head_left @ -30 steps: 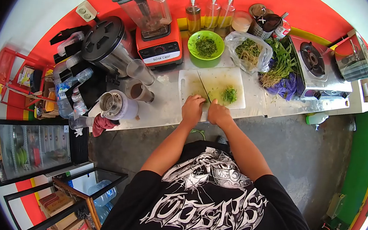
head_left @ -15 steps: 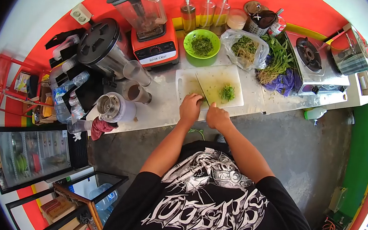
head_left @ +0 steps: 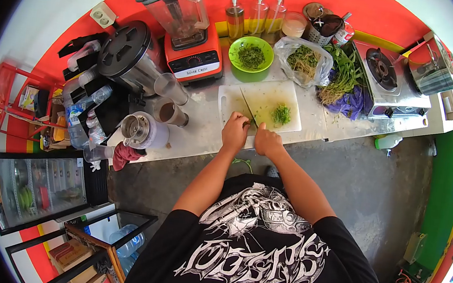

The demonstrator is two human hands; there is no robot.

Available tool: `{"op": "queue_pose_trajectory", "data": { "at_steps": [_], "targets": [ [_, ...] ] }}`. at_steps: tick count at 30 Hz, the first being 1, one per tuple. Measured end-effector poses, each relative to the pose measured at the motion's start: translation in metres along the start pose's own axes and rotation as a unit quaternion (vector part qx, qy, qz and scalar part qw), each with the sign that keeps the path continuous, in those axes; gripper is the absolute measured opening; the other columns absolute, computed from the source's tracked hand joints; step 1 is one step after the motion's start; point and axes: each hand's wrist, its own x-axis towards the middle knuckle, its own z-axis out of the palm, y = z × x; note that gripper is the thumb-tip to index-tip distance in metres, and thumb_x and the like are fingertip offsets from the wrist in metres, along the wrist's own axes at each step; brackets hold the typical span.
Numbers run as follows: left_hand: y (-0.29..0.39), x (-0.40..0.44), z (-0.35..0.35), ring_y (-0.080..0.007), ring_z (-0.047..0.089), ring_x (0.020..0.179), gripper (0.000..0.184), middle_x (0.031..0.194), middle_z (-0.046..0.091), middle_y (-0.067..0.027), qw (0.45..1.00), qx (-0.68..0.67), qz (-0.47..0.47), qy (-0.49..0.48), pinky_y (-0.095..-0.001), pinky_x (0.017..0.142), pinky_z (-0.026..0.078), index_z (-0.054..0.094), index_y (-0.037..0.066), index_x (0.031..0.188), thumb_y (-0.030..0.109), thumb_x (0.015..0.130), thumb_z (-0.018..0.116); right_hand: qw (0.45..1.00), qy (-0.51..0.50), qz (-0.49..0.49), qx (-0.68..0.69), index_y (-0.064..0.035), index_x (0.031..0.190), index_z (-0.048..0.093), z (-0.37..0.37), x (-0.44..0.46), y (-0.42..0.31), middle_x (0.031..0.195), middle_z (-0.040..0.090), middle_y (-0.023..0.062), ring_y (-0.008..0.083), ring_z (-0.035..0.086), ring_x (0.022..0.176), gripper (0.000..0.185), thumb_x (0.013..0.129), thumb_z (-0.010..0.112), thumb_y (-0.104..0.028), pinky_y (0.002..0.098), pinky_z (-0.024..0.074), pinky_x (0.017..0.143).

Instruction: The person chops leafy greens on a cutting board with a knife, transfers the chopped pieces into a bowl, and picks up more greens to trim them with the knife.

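A white cutting board (head_left: pixel 289 93) lies on the metal counter. My right hand (head_left: pixel 268 140) is closed round the handle of a knife (head_left: pixel 248 105), whose blade slants up and left across the board. Close to the blade, my left hand (head_left: pixel 235 132) is closed at the board's front edge; a bit of green shows by its fingertips, too small to make out. Chopped greens (head_left: pixel 281 114) form a small pile on the board, right of the knife. Behind the board, a green bowl (head_left: pixel 250 76) holds more chopped greens. A plastic bag (head_left: pixel 284 49) of stems stands beside it.
Leafy stems (head_left: pixel 350 71) lie on purple plastic beside a gas stove (head_left: pixel 393 104) at the right. A red blender (head_left: pixel 193 60), clear cups (head_left: pixel 170 113) and a lidded steel container (head_left: pixel 147 67) stand left. Pump bottles (head_left: pixel 257 20) line the back. A fridge (head_left: pixel 39 191) is lower left.
The whole view has shifted slightly with the head. Both hands stay at the front of the board, with the knife in nearly the same place.
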Motion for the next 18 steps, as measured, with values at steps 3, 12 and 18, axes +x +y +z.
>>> {"op": "queue_pose_trajectory", "data": {
  "at_steps": [3,12,18],
  "targets": [
    [0.001,-0.002,-0.001,-0.0294,0.064,0.097,0.009,0.107,0.061,-0.005,1.0,0.009,0.023,0.005,-0.0429,0.079,0.052,0.072,0.011,0.095,0.01,0.085,0.071,1.0,-0.018,-0.012,-0.009,0.0025,0.116,0.045,-0.017,0.0,-0.004,0.11,0.07,0.0254,0.0386,0.07,0.105,0.037,0.087,0.061,-0.014,0.0445,0.0555,0.09],
    [0.001,-0.002,0.0,-0.028,0.063,0.098,0.011,0.1,0.062,-0.0054,0.999,0.012,0.03,0.016,-0.0422,0.078,0.052,0.074,0.012,0.096,0.012,0.088,0.066,1.0,-0.006,-0.028,-0.01,0.0033,0.115,0.045,-0.008,-0.004,0.0,0.107,0.07,0.0279,0.0424,0.068,0.106,0.032,0.089,0.055,-0.012,0.0473,0.0544,0.091],
    [-0.001,0.0,0.002,-0.0293,0.064,0.099,0.013,0.105,0.063,-0.005,1.0,0.021,0.009,-0.004,-0.0411,0.081,0.052,0.075,0.011,0.098,0.015,0.086,0.071,0.998,-0.021,-0.023,-0.047,0.0025,0.118,0.044,-0.007,-0.012,-0.003,0.108,0.071,0.0241,0.0367,0.071,0.104,0.042,0.085,0.065,-0.014,0.0429,0.0566,0.087]
  ]
}}
